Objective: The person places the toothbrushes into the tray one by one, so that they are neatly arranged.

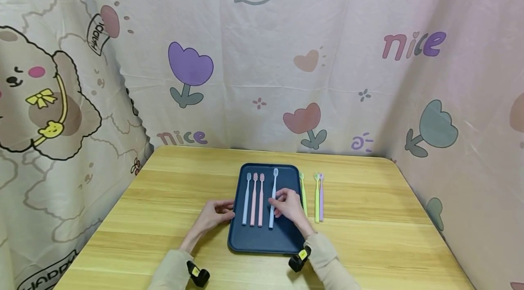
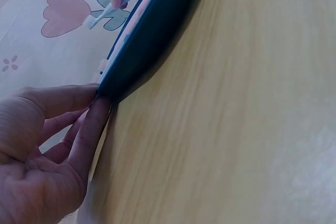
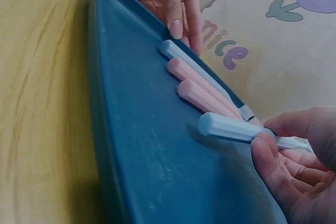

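Wood tabletop (image 1: 188,181); R hand's (image 1: 289,207) fingers pinch blue brush (image 1: 272,215) over tray (image 1: 254,243), approx. parallel to, just R of pink brush (image 1: 261,203); L hand (image 1: 214,215) pinches tray rim.

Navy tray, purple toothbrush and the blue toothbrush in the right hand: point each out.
Navy tray (image 1: 266,240), head view: bare floor near its front edge.
Purple toothbrush (image 1: 321,202), head view: handle.
Held blue toothbrush (image 3: 231,128), right wrist view: handle.

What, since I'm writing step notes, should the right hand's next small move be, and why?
Probably lower the held pale blue plastic toothbrush onto the dark blue rectangular tray, beside the two slim pink toothbrushes: the right hand pinches it above the tray, where those lie parallel.
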Available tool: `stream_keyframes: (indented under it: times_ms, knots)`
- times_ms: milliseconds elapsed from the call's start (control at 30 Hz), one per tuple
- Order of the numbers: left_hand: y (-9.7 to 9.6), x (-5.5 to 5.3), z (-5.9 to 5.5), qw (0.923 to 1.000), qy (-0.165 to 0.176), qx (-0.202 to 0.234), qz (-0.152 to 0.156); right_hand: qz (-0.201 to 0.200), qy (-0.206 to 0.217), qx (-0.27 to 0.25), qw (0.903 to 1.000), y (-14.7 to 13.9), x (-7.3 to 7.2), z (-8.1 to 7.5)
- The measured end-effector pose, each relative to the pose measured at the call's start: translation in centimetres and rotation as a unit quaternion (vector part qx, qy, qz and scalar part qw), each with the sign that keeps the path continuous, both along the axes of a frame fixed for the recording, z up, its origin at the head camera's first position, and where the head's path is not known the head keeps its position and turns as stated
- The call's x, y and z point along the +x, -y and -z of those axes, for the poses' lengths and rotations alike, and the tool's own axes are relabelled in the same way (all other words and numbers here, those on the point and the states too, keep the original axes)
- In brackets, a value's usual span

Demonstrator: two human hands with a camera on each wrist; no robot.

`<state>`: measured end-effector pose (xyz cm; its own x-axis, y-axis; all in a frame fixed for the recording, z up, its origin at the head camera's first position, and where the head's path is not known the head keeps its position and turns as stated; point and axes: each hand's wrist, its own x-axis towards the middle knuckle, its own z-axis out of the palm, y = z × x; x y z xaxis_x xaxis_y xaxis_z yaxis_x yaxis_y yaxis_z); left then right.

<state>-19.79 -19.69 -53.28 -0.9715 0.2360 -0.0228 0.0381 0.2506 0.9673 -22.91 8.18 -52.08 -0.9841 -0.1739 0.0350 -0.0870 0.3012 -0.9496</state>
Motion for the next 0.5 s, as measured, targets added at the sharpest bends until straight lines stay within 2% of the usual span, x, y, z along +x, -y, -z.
stream_keyframes:
  times_ms: [500]
  knots:
    - [0.04,0.05,-0.05,0.9999,0.007,0.012,0.008,-0.005,-0.042,0.049,0.9979,0.76,-0.58,1.10]
